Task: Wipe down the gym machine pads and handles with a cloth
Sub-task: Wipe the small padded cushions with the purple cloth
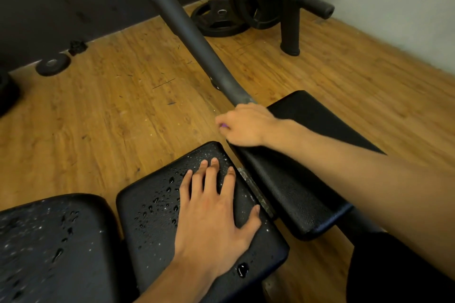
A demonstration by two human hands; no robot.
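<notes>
Curled, our right grip pinches a sliver of purple, which we take for the cloth, at the far end of the right pad beside the frame bar. Our left grip lies flat and open on the middle pad, which is beaded with drops. We should draw the cloth toward us in overlapping strokes, then mop those drops. No writing reads on the pads or weight plates.
</notes>
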